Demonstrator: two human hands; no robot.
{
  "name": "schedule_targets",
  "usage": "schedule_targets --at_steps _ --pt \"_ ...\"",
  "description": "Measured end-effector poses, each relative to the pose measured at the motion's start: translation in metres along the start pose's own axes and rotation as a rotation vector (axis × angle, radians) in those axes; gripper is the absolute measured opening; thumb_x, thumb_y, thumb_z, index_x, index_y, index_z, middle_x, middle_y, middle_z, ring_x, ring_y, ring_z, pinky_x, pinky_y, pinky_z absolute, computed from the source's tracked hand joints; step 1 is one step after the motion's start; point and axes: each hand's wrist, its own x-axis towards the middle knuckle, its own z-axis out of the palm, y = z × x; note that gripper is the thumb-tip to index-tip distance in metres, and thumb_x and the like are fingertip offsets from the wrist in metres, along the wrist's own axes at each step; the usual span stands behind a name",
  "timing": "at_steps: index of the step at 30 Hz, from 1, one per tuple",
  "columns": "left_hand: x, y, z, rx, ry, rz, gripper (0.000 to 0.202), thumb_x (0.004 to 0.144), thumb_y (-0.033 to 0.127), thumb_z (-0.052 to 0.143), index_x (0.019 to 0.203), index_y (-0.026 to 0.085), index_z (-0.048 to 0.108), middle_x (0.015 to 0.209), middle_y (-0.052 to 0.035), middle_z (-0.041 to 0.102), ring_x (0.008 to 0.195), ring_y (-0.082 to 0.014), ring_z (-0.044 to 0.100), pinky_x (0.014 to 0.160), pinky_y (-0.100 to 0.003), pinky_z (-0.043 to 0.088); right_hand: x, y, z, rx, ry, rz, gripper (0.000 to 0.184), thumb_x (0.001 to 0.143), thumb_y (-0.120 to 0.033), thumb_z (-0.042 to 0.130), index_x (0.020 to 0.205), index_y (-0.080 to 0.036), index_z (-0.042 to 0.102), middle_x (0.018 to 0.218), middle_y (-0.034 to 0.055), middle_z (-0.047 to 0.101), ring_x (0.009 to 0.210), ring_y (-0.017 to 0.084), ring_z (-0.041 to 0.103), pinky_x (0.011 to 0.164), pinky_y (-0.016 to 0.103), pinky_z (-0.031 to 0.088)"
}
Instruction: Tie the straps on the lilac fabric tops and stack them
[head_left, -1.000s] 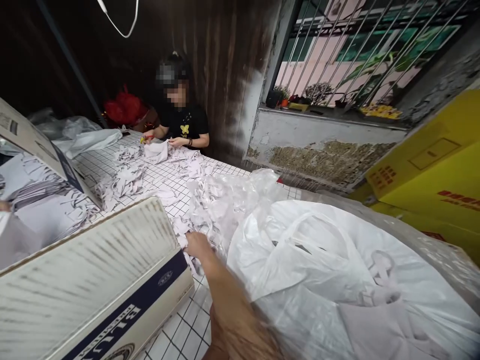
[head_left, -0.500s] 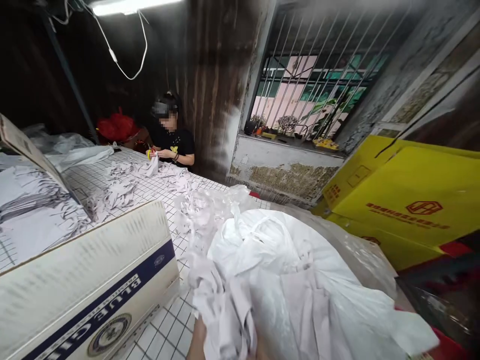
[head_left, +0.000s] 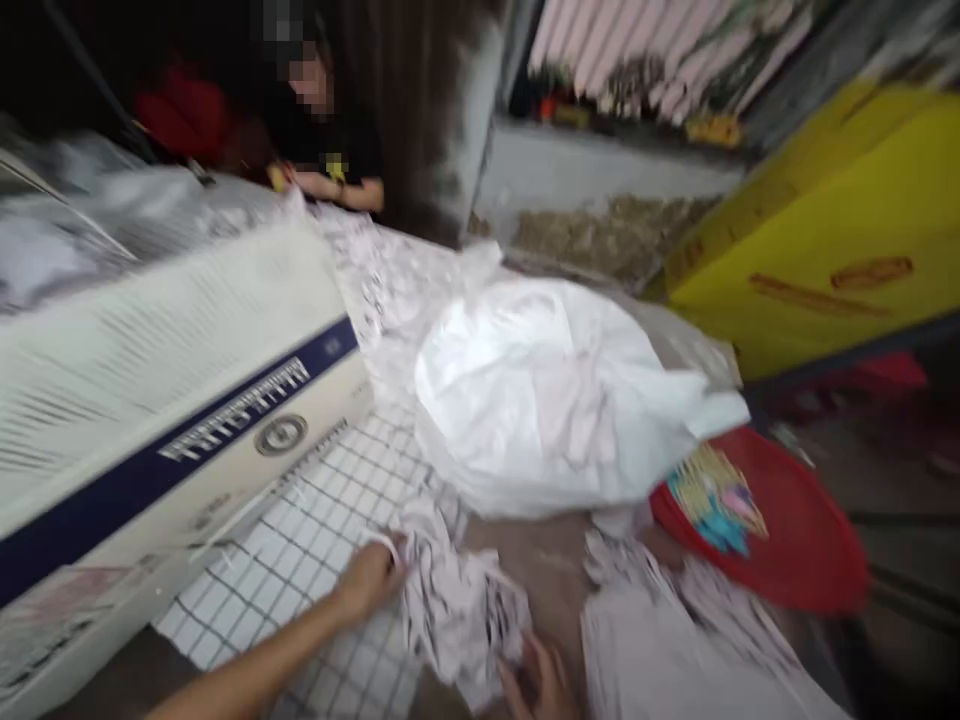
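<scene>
A crumpled bundle of pale grey-lilac cloth pieces (head_left: 457,600) lies at the near edge of the grid-patterned table cover (head_left: 315,540). My left hand (head_left: 369,582) is at the bundle's left side, its fingers curled closed on a cloth edge. Against the lower right side rests my right hand (head_left: 544,682), partly cut off by the frame, fingers apart and touching the cloth. Just beyond the bundle sits a full white plastic bag (head_left: 495,430) with a cloth piece (head_left: 577,410) on it. More flat pale cloth pieces (head_left: 660,640) lie to the right. The picture is blurred by motion.
A large white carton with a blue band (head_left: 187,350) stands on the left. At right is a red basin (head_left: 810,540) holding small blue and yellow items. Yellow cartons (head_left: 840,230) stand behind it. Across the table a co-worker (head_left: 330,150) handles cloth.
The view has tilted downward. The cloth bundle, earlier held up in front of the white bag, is now lower and on the table edge. Both hands and the red basin show more fully.
</scene>
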Motion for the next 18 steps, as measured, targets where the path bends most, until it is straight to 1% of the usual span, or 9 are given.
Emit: schedule_targets --at_steps 1,3,4,6,8,10,14,16,18 --pt "-0.003 -0.008 -0.001 0.074 0.038 0.041 0.024 0.085 0.037 0.057 0.098 0.023 0.071 0.095 -0.0104 0.074 0.088 -0.0280 0.070 0.080 -0.041 0.057 -0.017 0.015 0.009 -0.038 -0.038 0.059 0.041 0.090 -0.062 0.053 0.113 -0.030 0.065 0.104 0.0110 0.066 0.092 0.026 0.069 0.073 0.043 0.060" --pt "-0.006 -0.026 0.003 0.071 -0.002 0.052 0.027 0.090 0.035 0.046 0.096 0.022 0.068 0.097 -0.0122 0.073 0.095 -0.0286 0.067 0.087 -0.044 0.054 -0.048 0.038 0.024 -0.131 -0.102 0.133 0.043 0.090 -0.062 0.046 0.106 -0.029 0.068 0.095 0.0138 0.067 0.089 0.032 0.070 0.077 0.050 0.060" --pt "-0.007 -0.035 0.006 0.077 -0.013 0.090 0.026 0.091 0.034 0.046 0.096 0.021 0.068 0.097 -0.0128 0.072 0.098 -0.0286 0.065 0.089 -0.044 0.053 -0.060 0.047 0.031 -0.184 -0.116 0.144 0.041 0.090 -0.058 0.045 0.105 -0.028 0.069 0.094 0.0151 0.067 0.093 0.034 0.069 0.081 0.053 0.059" --pt "-0.009 -0.047 0.011 0.126 0.036 0.219 0.023 0.094 0.030 0.044 0.092 0.021 0.065 0.092 -0.0118 0.069 0.092 -0.0264 0.064 0.084 -0.039 0.053 -0.074 0.057 0.040 -0.285 -0.117 0.117 0.035 0.092 -0.047 0.046 0.106 -0.025 0.069 0.096 0.0155 0.067 0.100 0.034 0.066 0.089 0.054 0.056" --pt "-0.013 -0.051 0.012 0.170 0.093 0.317 0.022 0.096 0.027 0.043 0.089 0.021 0.062 0.084 -0.0089 0.066 0.082 -0.0234 0.062 0.075 -0.034 0.051 -0.079 0.062 0.044 -0.342 -0.124 0.060 0.029 0.094 -0.039 0.045 0.106 -0.025 0.068 0.094 0.0140 0.066 0.100 0.031 0.064 0.090 0.050 0.054" --pt "-0.016 -0.048 0.012 0.188 0.122 0.360 0.022 0.097 0.026 0.042 0.087 0.021 0.060 0.079 -0.0067 0.063 0.077 -0.0211 0.060 0.070 -0.031 0.049 -0.080 0.065 0.045 -0.343 -0.114 -0.022 0.025 0.096 -0.032 0.044 0.104 -0.025 0.066 0.089 0.0108 0.065 0.092 0.027 0.063 0.085 0.044 0.054" --pt "-0.018 -0.040 0.013 0.171 0.153 0.352 0.027 0.098 0.031 0.039 0.078 0.020 0.055 0.073 -0.0037 0.058 0.070 -0.0176 0.057 0.066 -0.028 0.046 -0.079 0.073 0.039 -0.254 0.026 -0.277 0.016 0.097 -0.021 0.045 0.092 -0.022 0.061 0.078 0.0048 0.061 0.076 0.020 0.057 0.072 0.033 0.049" --pt "-0.017 -0.043 0.015 0.156 0.170 0.331 0.031 0.098 0.036 0.038 0.076 0.020 0.054 0.072 -0.0026 0.057 0.068 -0.0163 0.056 0.065 -0.027 0.046 -0.077 0.080 0.036 -0.206 0.086 -0.375 0.018 0.097 -0.019 0.044 0.086 -0.021 0.058 0.075 0.0035 0.060 0.073 0.019 0.056 0.069 0.031 0.045" --pt "-0.019 -0.051 0.015 0.152 0.175 0.306 0.035 0.096 0.042 0.038 0.078 0.020 0.057 0.072 -0.0022 0.059 0.068 -0.0159 0.057 0.065 -0.026 0.047 -0.075 0.084 0.036 -0.178 0.133 -0.420 0.021 0.097 -0.019 0.043 0.081 -0.020 0.057 0.073 0.0031 0.059 0.071 0.018 0.055 0.066 0.029 0.043"
